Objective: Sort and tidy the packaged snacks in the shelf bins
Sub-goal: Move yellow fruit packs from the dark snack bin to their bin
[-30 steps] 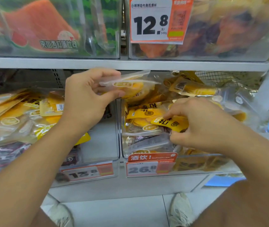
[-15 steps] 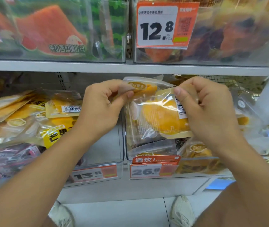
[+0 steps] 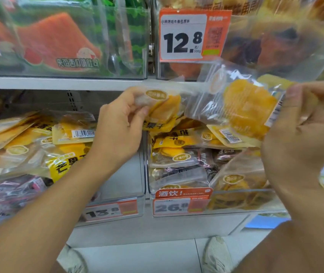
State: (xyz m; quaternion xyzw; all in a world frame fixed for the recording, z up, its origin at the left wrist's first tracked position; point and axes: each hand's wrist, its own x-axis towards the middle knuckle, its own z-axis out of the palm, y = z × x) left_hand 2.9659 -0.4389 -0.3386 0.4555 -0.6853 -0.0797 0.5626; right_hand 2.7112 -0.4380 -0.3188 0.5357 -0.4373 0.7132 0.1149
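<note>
Both grips clamped: left hand (image 3: 120, 131) pinches one mango packet (image 3: 162, 109), right hand (image 3: 303, 134) another (image 3: 242, 107), above the right bin (image 3: 236, 201); sorting step, next likely needing placement among matching packets.

Single head view, forward and down, close on shelf bins (image 3: 145, 174).

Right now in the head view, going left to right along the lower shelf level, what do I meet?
Left bin of mango packs → left hand → its mango pack → clear mango pack → right hand.
</note>
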